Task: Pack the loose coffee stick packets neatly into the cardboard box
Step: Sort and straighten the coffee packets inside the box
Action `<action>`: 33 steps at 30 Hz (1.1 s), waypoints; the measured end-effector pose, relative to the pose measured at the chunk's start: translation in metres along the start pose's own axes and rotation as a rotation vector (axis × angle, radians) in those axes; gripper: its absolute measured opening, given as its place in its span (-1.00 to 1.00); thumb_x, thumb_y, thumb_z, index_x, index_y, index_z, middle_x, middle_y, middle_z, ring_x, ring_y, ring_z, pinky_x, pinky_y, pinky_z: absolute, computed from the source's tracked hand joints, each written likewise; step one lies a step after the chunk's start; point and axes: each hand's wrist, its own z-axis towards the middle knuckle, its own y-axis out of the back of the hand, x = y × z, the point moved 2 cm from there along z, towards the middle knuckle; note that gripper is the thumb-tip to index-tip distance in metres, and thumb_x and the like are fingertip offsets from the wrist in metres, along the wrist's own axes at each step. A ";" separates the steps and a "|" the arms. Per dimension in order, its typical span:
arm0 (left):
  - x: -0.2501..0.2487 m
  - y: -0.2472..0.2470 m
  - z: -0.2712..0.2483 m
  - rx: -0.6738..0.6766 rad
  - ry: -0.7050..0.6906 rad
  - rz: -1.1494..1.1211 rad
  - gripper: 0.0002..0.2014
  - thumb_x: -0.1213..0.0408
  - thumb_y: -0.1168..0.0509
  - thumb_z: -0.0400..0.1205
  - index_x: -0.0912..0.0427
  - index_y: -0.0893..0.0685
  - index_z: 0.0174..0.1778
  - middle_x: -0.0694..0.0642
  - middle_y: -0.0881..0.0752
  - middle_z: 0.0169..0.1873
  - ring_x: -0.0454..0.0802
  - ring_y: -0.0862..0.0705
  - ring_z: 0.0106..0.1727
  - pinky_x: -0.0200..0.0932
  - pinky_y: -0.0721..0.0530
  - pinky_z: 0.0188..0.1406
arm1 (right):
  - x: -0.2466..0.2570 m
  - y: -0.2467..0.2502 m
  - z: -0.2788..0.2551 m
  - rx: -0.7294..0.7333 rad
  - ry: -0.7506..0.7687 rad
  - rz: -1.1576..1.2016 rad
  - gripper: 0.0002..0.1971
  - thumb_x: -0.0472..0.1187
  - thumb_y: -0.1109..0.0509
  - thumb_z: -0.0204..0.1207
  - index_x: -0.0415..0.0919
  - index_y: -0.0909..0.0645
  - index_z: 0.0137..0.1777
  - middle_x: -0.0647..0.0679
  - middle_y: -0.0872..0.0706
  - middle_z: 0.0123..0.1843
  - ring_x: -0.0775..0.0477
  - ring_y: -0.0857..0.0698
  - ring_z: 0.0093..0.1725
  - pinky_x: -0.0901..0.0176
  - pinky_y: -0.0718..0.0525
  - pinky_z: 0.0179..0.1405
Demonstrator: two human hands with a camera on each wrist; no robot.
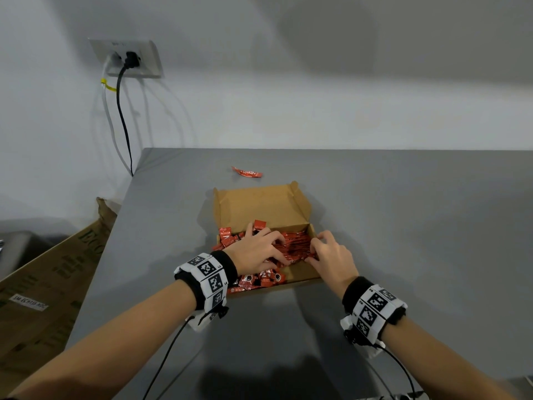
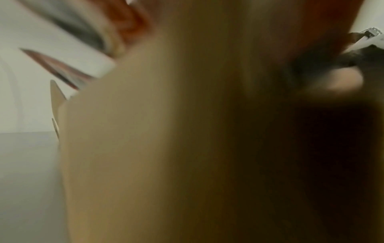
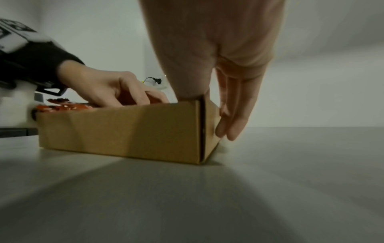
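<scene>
An open cardboard box (image 1: 259, 206) sits mid-table with its lid folded back; the right wrist view shows its front wall (image 3: 124, 131). Several red coffee stick packets (image 1: 297, 243) fill it, and some stick out at the left end (image 3: 62, 107). My left hand (image 1: 259, 249) rests on the packets with spread, arched fingers (image 3: 133, 92). My right hand (image 1: 331, 255) straddles the box's right wall, thumb inside, fingers (image 3: 234, 115) straight down the outside. One loose packet (image 1: 246, 172) lies beyond the box. The left wrist view is a blur of palm (image 2: 187, 131).
The grey table (image 1: 403, 226) ends at a left edge beside a large printed carton (image 1: 52, 284) on the floor. A wall socket (image 1: 129, 57) with a black cable (image 1: 124, 122) is on the back wall, left of the table.
</scene>
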 end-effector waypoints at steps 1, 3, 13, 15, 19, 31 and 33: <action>0.000 0.000 0.000 0.003 0.002 -0.004 -0.68 0.07 -0.17 0.67 -0.20 -0.54 0.35 0.04 -0.32 0.45 0.01 -0.25 0.46 0.47 -0.02 0.48 | 0.000 0.000 -0.001 -0.004 0.001 0.017 -0.74 -0.13 -0.36 0.55 -0.32 -0.52 0.08 -0.18 -0.47 0.28 -0.30 -0.66 -0.01 0.01 -0.56 -0.14; 0.000 0.000 0.000 0.004 0.001 -0.006 -0.69 0.07 -0.18 0.67 -0.20 -0.56 0.34 0.04 -0.33 0.44 0.01 -0.25 0.46 0.47 -0.02 0.48 | -0.004 0.002 0.001 0.005 0.001 0.106 -0.74 -0.13 -0.43 0.50 -0.33 -0.57 0.02 -0.16 -0.50 0.21 -0.26 -0.65 0.00 0.03 -0.56 -0.08; 0.000 0.001 0.000 0.004 0.005 0.005 -0.70 0.07 -0.18 0.67 -0.19 -0.59 0.31 0.06 -0.31 0.43 0.00 -0.23 0.47 0.46 0.00 0.49 | 0.004 0.006 0.006 0.009 -0.015 -0.031 -0.88 -0.25 -0.26 0.59 -0.31 -0.49 0.03 -0.20 -0.50 0.12 -0.32 -0.66 -0.10 -0.06 -0.61 -0.18; -0.001 0.002 -0.001 0.001 0.006 0.006 -0.71 0.08 -0.18 0.67 -0.18 -0.59 0.31 0.08 -0.30 0.43 0.02 -0.21 0.47 0.46 0.00 0.49 | 0.001 0.003 0.005 0.005 -0.002 -0.015 -0.87 -0.25 -0.27 0.59 -0.31 -0.49 0.05 -0.21 -0.50 0.14 -0.32 -0.66 -0.12 -0.06 -0.62 -0.20; -0.002 0.002 -0.002 0.002 0.005 0.019 -0.71 0.08 -0.18 0.67 -0.18 -0.60 0.30 0.09 -0.28 0.43 0.02 -0.19 0.48 0.48 -0.03 0.48 | -0.001 0.006 0.004 0.018 0.006 -0.012 -0.77 -0.20 -0.39 0.51 -0.28 -0.48 0.07 -0.16 -0.47 0.19 -0.28 -0.65 -0.05 -0.04 -0.62 -0.18; -0.002 0.001 -0.001 0.011 0.009 0.065 -0.70 0.04 -0.15 0.68 -0.19 -0.59 0.31 0.10 -0.30 0.39 0.03 -0.22 0.44 0.48 -0.12 0.45 | 0.004 0.003 0.013 0.029 0.017 0.026 -0.80 -0.27 -0.39 0.49 -0.28 -0.45 0.03 -0.17 -0.37 0.14 -0.27 -0.65 -0.13 -0.05 -0.64 -0.17; -0.002 0.002 -0.001 0.010 0.010 0.075 -0.70 0.04 -0.15 0.68 -0.19 -0.58 0.32 0.10 -0.31 0.37 0.03 -0.24 0.42 0.49 -0.13 0.44 | 0.005 -0.001 0.011 0.025 -0.014 0.048 -0.84 -0.29 -0.34 0.52 -0.29 -0.45 0.04 -0.19 -0.39 0.12 -0.31 -0.65 -0.15 -0.05 -0.61 -0.18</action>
